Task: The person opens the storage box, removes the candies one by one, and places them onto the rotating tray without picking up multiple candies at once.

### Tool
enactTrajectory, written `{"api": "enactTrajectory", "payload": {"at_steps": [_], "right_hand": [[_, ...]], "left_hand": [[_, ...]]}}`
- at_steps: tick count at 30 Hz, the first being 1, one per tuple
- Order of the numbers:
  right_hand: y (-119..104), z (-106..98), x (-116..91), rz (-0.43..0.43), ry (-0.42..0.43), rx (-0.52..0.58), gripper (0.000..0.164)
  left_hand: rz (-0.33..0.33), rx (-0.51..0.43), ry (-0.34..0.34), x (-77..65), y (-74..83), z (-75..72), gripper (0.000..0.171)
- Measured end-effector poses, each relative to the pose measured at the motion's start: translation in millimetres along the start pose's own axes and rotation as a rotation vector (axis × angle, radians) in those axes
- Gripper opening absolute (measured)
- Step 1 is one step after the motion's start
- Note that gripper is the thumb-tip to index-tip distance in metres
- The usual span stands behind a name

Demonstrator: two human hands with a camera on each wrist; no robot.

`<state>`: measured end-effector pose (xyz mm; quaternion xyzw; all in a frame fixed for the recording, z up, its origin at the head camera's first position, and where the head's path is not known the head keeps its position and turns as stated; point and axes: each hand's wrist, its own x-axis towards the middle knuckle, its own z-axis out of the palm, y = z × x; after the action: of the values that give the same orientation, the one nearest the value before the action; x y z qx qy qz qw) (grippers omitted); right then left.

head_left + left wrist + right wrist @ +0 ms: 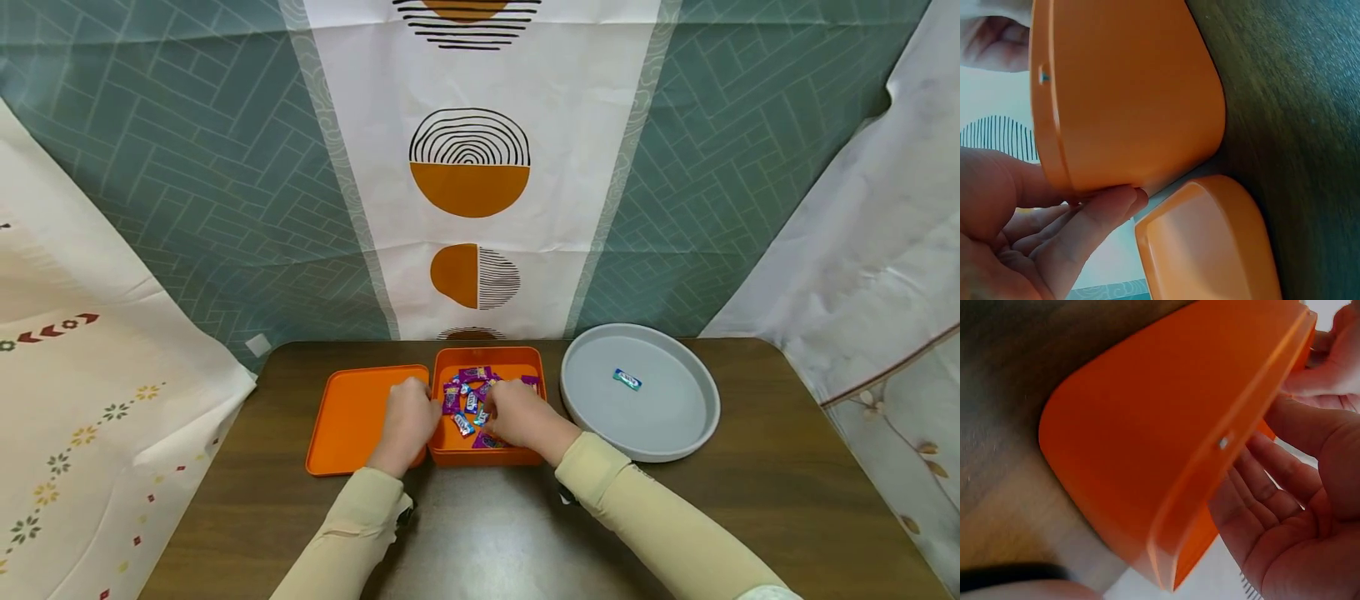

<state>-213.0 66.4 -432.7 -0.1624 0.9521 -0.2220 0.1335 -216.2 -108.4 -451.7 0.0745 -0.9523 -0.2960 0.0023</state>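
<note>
In the head view an orange box (487,458) holds several small wrapped candies, some in purple wrappers (475,374), others in blue-and-white wrappers (463,424). My left hand (408,421) is at the box's left side. In the left wrist view its thumb and fingers (1094,215) pinch the box wall near the rim. My right hand (521,417) reaches over the box's right side, fingers bent down among the candies. The right wrist view shows those fingers (1260,472) passing behind the rim; their tips are hidden, so whether they hold a candy is unclear.
Left of the box lies a shallow orange tray (352,417). A round grey tray (637,446) stands to the right, with one blue-green wrapped candy (627,379) on it. All rest on a dark wooden table (787,467), with a patterned curtain (480,225) behind.
</note>
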Motion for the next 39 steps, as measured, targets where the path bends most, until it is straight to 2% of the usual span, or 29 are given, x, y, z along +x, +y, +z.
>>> {"api": "enactTrajectory", "payload": {"at_steps": [5, 12, 27, 39], "right_hand": [[1.3, 9.6, 2.2, -0.018, -0.013, -0.030, 0.024], [0.2, 15.7, 1.9, -0.009, -0.036, -0.053, 0.024], [2.3, 16.1, 4.9, 0.034, -0.037, -0.077, 0.026], [1.6, 15.0, 2.8, 0.059, -0.057, -0.143, 0.026]], "left_hand": [[-0.006, -0.008, -0.007, -0.2, -0.3, -0.3, 0.026], [-0.018, -0.002, -0.025, 0.0, 0.7, -0.9, 0.021], [-0.015, -0.018, -0.024, 2.0, -0.3, -2.6, 0.015], [-0.012, -0.020, -0.022, 1.1, 0.0, -1.8, 0.013]]}}
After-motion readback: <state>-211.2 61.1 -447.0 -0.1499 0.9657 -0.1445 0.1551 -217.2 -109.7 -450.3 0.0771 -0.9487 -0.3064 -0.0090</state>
